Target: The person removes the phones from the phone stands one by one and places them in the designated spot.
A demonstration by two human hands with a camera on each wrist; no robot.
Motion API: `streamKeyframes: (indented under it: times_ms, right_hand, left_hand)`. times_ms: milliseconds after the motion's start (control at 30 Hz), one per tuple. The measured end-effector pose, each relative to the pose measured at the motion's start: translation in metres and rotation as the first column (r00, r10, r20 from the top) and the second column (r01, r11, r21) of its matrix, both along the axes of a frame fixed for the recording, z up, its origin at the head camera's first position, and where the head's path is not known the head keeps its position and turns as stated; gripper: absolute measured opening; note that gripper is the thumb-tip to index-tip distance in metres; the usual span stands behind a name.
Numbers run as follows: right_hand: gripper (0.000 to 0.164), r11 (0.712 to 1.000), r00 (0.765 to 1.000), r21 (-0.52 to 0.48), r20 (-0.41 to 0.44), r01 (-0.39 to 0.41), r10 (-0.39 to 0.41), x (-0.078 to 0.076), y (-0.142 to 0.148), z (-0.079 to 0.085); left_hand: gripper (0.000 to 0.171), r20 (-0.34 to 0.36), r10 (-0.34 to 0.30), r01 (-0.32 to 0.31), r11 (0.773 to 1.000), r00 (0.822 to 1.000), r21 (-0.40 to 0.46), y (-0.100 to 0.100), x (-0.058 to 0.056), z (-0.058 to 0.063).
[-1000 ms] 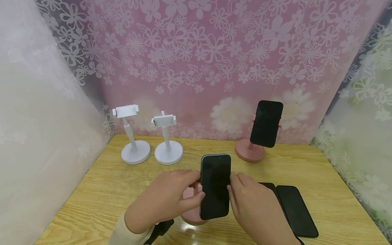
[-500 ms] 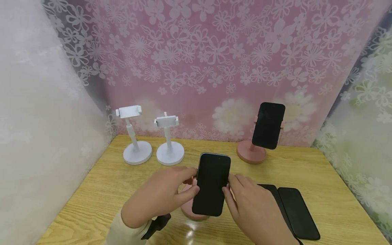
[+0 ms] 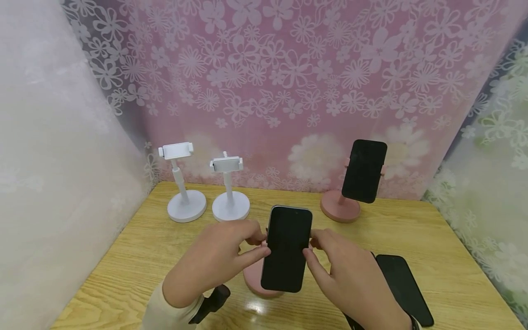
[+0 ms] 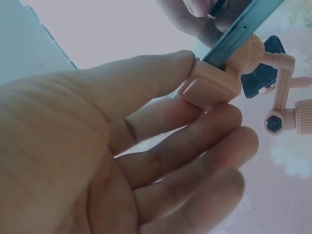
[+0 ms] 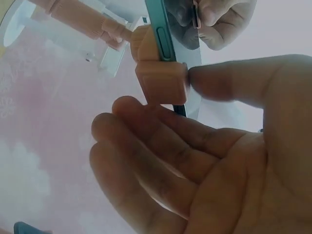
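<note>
A black phone [image 3: 286, 247] stands upright in the clamp of a pink stand [image 3: 255, 280] near the table's front. My left hand [image 3: 263, 244] pinches the clamp's left jaw. In the left wrist view the thumb [image 4: 146, 73] presses the pink clamp pad [image 4: 212, 87] and the other fingers lie behind it. My right hand [image 3: 310, 245] pinches the right jaw. The right wrist view shows its thumb [image 5: 229, 80] against the pink clamp pad [image 5: 162, 83], with a finger under it. The phone's teal edge [image 5: 161, 34] runs through the clamp.
Two white stands [image 3: 186, 201] [image 3: 230, 201] with nothing in their clamps stand at the back left. A second pink stand [image 3: 340, 211] at the back right holds a black phone [image 3: 364, 170]. Dark phones [image 3: 404, 288] lie flat on the wooden table [image 3: 144, 256] by my right wrist. Floral curtains close in three sides.
The phone has tilted slightly and sits a little lower in the clamp. Both hands have shifted along its sides onto the clamp jaws, and my right hand now covers part of the flat phones.
</note>
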State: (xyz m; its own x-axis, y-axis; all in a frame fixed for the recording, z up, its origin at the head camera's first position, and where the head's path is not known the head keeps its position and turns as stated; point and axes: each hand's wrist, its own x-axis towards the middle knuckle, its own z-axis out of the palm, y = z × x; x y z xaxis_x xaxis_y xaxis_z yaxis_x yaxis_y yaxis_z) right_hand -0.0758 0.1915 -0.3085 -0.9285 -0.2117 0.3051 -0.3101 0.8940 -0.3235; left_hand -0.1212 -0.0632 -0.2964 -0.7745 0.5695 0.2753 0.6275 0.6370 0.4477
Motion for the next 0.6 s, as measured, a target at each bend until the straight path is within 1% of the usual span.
streamKeyframes:
  times_ms: [100,167,367,600]
  right_hand:
    - [0.011,1.0,1.0,0.001,-0.01,-0.005,0.005,-0.0009,-0.0014,-0.0001]
    - [0.013,1.0,0.999,0.002,-0.036,-0.011,0.011,-0.0008,-0.0032,-0.0007]
    - [0.015,0.999,0.986,0.027,-0.164,-0.035,0.039,0.001,-0.0073,-0.0046]
    - [0.015,0.999,0.978,0.036,-0.202,-0.037,0.043,0.0008,-0.0086,-0.0063]
  left_hand:
    - [0.015,-0.03,-0.028,0.028,0.999,0.999,0.021,-0.0001,0.0,0.0]
    - [0.017,-0.026,-0.034,0.035,0.999,0.999,0.035,0.0002,0.0001,-0.0001]
    - [0.018,0.037,-0.029,0.027,0.998,0.999,0.052,0.0015,-0.0004,-0.0004]
    - [0.017,0.081,-0.045,0.041,0.997,0.996,0.06,0.0,-0.0017,-0.0016]
